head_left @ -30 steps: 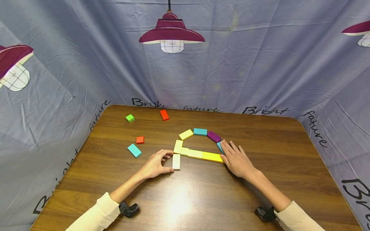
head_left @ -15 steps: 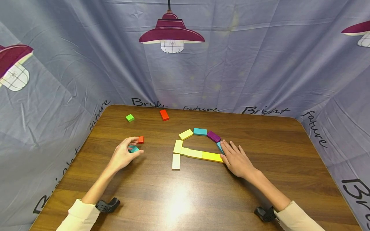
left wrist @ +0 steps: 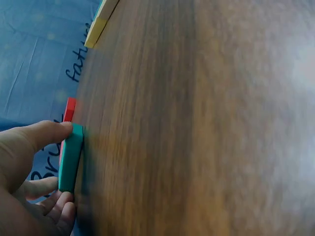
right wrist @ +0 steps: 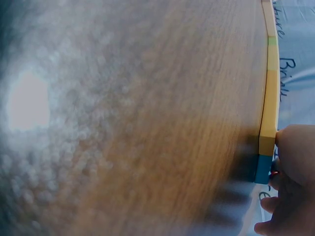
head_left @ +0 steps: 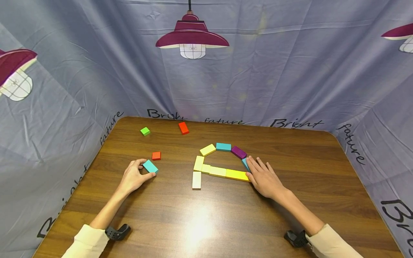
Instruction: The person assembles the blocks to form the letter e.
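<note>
My left hand (head_left: 133, 178) pinches a turquoise block (head_left: 150, 166) at the table's left side, thumb at its near end and fingers at its far end. The left wrist view shows the same grip on the block's ends. My right hand (head_left: 266, 181) lies with straight fingers over the right end of a block outline, partly covering a blue block (head_left: 245, 164) and the end of an orange-yellow block (head_left: 237, 175). The outline also has a purple block (head_left: 239, 152), another blue block (head_left: 223, 147), several yellow blocks and a cream block (head_left: 196, 180) at lower left.
Just beyond the turquoise block lies a small red block (head_left: 156, 156). Farther back are a green block (head_left: 145, 131) and a longer red block (head_left: 183, 128). The wooden table (head_left: 303, 154) is bordered by a printed curtain (head_left: 274, 71). Both wrists wear black bands.
My left hand has left the cream block, moved left to the turquoise block and taken hold of it. The right hand stays where it was.
</note>
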Motion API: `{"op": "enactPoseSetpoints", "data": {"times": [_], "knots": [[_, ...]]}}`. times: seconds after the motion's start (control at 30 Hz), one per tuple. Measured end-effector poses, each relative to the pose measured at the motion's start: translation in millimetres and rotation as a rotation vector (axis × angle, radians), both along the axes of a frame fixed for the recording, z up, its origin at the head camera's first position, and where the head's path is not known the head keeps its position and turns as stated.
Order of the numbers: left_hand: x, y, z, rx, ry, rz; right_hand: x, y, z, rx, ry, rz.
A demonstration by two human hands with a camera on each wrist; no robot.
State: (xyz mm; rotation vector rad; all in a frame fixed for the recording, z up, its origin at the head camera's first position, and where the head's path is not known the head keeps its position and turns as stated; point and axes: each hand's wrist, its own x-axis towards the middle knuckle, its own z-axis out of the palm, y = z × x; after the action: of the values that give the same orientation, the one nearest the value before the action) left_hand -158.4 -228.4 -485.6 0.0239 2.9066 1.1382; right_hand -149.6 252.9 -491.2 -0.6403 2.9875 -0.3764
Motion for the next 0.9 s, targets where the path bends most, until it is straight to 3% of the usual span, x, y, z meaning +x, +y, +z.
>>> {"op": "enactPoseSetpoints", "data": {"times": [0.33,0.53,0.7,0.9], "knots": [[5.7,0.0,2.5,-0.027,-0.027,0.001,0.1,-1,0.0,0.001,0.006,-0.001],[11.8,7.1,2.2,-0.002,0.001,-0.007,0.4,-1,0.0,-0.003,-0.001,0.000],[21.8,26.8,4.9,0.057,0.018,-0.037,0.8,-1,0.3,-0.004,0.005,-0.001],[38.7,63.4,7.3,0.139,0.063,-0.097,1.0,-1,1.3,0.000,0.013,-0.005]]}}
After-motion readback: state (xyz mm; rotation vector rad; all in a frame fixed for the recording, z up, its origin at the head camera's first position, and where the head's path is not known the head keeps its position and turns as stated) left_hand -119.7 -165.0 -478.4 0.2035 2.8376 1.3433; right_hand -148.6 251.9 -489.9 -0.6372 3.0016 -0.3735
